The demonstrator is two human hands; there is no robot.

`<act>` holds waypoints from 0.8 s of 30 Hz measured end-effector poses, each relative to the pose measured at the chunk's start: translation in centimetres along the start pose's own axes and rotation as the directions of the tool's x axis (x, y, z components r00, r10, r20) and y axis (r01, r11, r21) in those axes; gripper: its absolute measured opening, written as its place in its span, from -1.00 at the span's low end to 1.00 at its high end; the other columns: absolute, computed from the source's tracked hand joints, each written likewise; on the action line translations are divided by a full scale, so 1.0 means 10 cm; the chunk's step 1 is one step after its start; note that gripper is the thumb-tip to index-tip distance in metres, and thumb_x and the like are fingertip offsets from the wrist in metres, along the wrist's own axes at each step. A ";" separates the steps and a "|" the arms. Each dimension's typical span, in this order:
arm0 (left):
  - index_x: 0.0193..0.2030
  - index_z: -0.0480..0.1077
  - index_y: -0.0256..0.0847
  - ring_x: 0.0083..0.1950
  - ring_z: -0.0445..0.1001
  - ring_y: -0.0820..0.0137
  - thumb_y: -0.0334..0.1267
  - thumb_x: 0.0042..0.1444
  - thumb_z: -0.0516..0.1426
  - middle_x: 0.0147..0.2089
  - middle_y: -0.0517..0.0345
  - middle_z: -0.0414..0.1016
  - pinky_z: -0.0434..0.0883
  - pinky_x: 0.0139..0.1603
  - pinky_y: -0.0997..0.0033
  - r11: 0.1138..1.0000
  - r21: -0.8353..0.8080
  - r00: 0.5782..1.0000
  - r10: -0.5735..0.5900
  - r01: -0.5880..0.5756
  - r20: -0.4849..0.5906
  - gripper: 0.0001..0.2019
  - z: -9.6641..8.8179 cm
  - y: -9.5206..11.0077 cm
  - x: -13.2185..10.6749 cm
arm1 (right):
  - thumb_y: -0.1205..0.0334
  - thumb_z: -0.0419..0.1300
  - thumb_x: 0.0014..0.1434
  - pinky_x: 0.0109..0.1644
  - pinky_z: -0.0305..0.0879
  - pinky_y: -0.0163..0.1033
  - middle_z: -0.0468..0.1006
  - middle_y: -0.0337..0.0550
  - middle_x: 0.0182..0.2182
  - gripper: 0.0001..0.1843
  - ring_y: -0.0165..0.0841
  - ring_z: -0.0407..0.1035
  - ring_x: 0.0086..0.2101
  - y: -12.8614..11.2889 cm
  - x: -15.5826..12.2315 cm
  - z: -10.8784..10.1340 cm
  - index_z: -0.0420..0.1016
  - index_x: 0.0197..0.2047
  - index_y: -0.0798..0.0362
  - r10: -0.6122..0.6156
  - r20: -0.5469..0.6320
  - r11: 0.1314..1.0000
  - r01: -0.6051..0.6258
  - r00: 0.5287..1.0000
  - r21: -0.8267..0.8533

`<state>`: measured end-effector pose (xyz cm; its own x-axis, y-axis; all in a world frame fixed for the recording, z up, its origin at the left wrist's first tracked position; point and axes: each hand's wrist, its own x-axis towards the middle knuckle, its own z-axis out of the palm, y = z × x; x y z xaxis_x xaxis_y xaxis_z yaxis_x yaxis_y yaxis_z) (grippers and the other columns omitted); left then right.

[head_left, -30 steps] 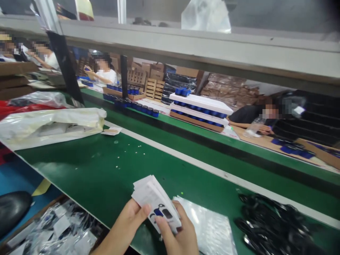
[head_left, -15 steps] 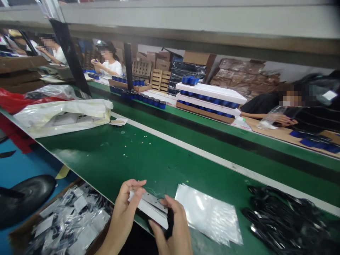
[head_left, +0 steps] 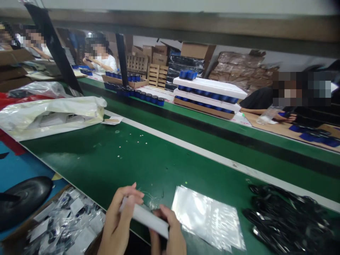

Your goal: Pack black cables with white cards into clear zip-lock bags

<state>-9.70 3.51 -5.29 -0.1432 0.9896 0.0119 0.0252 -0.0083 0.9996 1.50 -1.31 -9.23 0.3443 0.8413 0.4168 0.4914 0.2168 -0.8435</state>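
Note:
A flat white piece (head_left: 149,219), like folded paper or thin card, is held between both hands above the near edge of the green table. My left hand (head_left: 119,216) grips its left end, thumb on the near face and fingers behind. At the other end, my right hand (head_left: 169,230) closes on it with the fingers, partly hidden behind the piece. Just right of my right hand lies a stack of clear plastic bags (head_left: 207,216). Below and left of my left hand is a carton of small filled clear packets (head_left: 66,223).
Coiled black cables (head_left: 284,219) lie at the right. A torn white plastic wrapper (head_left: 53,118) rests at the far left. Across the belt, blue cylinders (head_left: 148,97) line up near stacked white trays (head_left: 209,86). Co-workers sit beyond, one person (head_left: 256,101) at the right. A shelf (head_left: 170,21) crosses overhead.
The white piece has tilted so its plain white side shows; the dotted grey strip seen earlier is out of sight. Both hands still hold it. The view has shifted slightly.

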 end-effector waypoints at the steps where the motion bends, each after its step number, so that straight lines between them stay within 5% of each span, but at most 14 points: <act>1: -0.29 0.38 -0.10 0.06 0.41 0.20 0.11 0.10 0.08 -0.31 0.16 0.53 0.29 0.10 0.27 0.997 0.063 0.998 -0.039 0.036 0.042 -0.69 0.00 0.02 0.04 | 0.44 0.10 0.07 -0.25 0.42 -0.21 0.55 -0.17 -0.29 -0.46 -0.25 0.49 -0.33 -0.01 0.01 0.01 0.27 0.13 -0.08 0.059 -0.001 0.998 -0.059 0.998 0.015; 4: -0.23 0.40 -0.13 0.01 0.44 0.20 0.11 0.10 0.07 -0.05 0.06 0.51 0.40 -0.08 0.34 0.982 0.155 0.986 -0.125 0.108 0.108 -0.65 0.02 0.03 0.13 | 0.29 0.13 0.10 -0.19 0.40 -0.20 0.51 -0.15 -0.28 -0.35 -0.24 0.46 -0.27 -0.03 0.05 0.04 0.07 0.26 -0.03 0.169 0.014 0.980 -0.170 0.985 0.100; 7: -0.15 0.41 -0.14 0.08 0.42 0.24 0.07 0.14 0.05 0.04 0.05 0.48 0.36 0.00 0.37 0.991 0.097 0.989 -0.100 0.089 0.107 -0.65 0.04 0.01 0.14 | 0.22 0.10 0.17 -0.05 0.36 -0.19 0.48 -0.12 -0.17 -0.38 -0.24 0.41 -0.10 -0.07 0.07 0.09 0.03 0.28 -0.07 0.218 0.017 0.956 -0.217 0.976 0.196; 12: -0.39 0.43 -0.15 0.02 0.43 0.26 0.04 0.22 -0.05 -0.05 0.07 0.53 0.31 0.02 0.38 0.995 0.099 0.992 -0.033 0.021 0.122 -0.61 0.04 -0.02 0.11 | 0.22 0.11 0.17 -0.05 0.36 -0.26 0.47 -0.11 -0.08 -0.33 -0.27 0.40 -0.05 -0.10 0.10 0.06 -0.02 0.31 -0.10 0.244 0.080 0.937 -0.257 0.966 0.239; 16: -0.46 0.39 -0.16 -0.16 0.48 0.28 0.07 0.15 0.02 -0.12 0.07 0.54 0.38 -0.20 0.41 0.994 0.105 0.997 -0.046 0.039 0.068 -0.63 0.06 -0.01 0.09 | 0.31 0.09 0.15 -0.18 0.36 -0.35 0.52 -0.22 -0.25 -0.70 -0.35 0.46 -0.26 -0.09 0.14 -0.02 0.38 -0.03 -0.10 0.172 0.145 0.963 -0.197 0.974 0.186; 20: -0.28 0.43 -0.14 -0.30 0.47 0.35 0.08 0.14 0.03 -0.34 0.16 0.53 0.39 -0.27 0.47 0.998 0.030 0.998 -0.059 0.060 -0.023 -0.66 0.08 0.01 0.03 | 0.36 0.06 0.18 -0.24 0.33 -0.35 0.51 -0.22 -0.32 -0.85 -0.37 0.46 -0.32 -0.11 0.13 -0.03 0.39 -0.23 -0.06 0.049 0.058 0.973 -0.061 0.997 0.224; 24: -0.51 0.34 -0.15 -0.30 0.43 0.36 0.08 0.18 -0.01 -0.45 0.21 0.44 0.36 -0.26 0.50 0.999 0.040 0.998 -0.005 0.002 0.065 -0.60 0.06 0.01 0.02 | 0.29 0.09 0.18 -0.30 0.34 -0.33 0.51 -0.20 -0.37 -0.92 -0.34 0.45 -0.39 -0.14 0.09 0.00 0.38 -0.25 -0.04 0.085 0.038 0.980 -0.091 0.996 0.178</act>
<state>-9.10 3.81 -5.17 -0.0786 0.9969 0.0053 0.0644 -0.0002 0.9979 1.11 -0.83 -7.66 0.3542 0.8750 0.3301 0.3080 0.2241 -0.9246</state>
